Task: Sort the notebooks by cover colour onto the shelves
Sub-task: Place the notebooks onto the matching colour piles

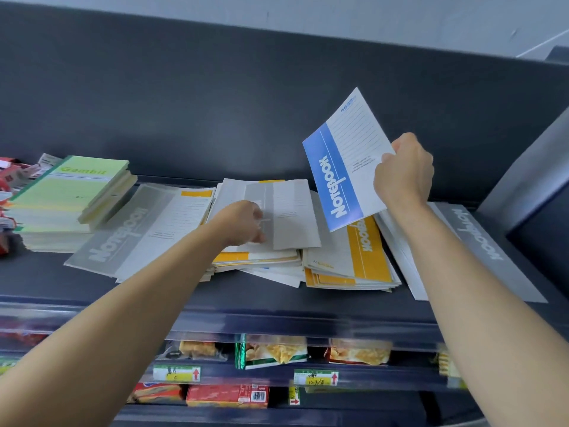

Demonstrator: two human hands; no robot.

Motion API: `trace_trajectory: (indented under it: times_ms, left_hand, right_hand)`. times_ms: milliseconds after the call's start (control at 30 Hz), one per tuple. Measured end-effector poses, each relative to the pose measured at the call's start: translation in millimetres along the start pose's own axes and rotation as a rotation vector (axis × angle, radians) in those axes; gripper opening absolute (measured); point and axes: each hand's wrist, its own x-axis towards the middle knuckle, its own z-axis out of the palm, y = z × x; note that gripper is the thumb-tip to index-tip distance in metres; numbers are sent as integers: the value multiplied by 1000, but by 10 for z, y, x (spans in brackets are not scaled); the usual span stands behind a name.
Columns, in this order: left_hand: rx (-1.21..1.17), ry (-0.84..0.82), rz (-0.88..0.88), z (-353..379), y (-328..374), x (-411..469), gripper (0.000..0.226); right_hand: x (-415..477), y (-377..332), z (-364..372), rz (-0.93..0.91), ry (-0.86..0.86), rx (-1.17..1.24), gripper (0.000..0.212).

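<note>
**Holding blue clear of the pile**

Right grip pinches the blue notebook by its edge, raised above the shelf, likely to sort it apart. Left grip rests on the grey notebook below-left, probably steadying the pile; pinching or pressing, I cannot tell.

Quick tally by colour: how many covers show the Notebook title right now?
Grey covers: 2
Blue cover: 1, in the right hand
Yellow cover: 1
Total: 4
The middle grey cover at the left hand shows no title.
</note>
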Motion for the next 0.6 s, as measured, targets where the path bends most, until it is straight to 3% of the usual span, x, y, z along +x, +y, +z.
trace_trajectory:
  times_ms: [133,333,467,600]
  left_hand:
    - [125,0,0,-11,17,1,23]
    - [88,89,91,287,380,-31,61]
    - [215,85,56,389,530,-8,83]
    - [231,47,39,380,547,-14,60]
  right_hand:
    - [32,-7,8,-6,-12,4,20]
    - [55,-18,45,-14,-33,2,21]
    - [78,-3,33,-17,-36,-3,21]
    - [81,12,42,-12,-47,-7,22]
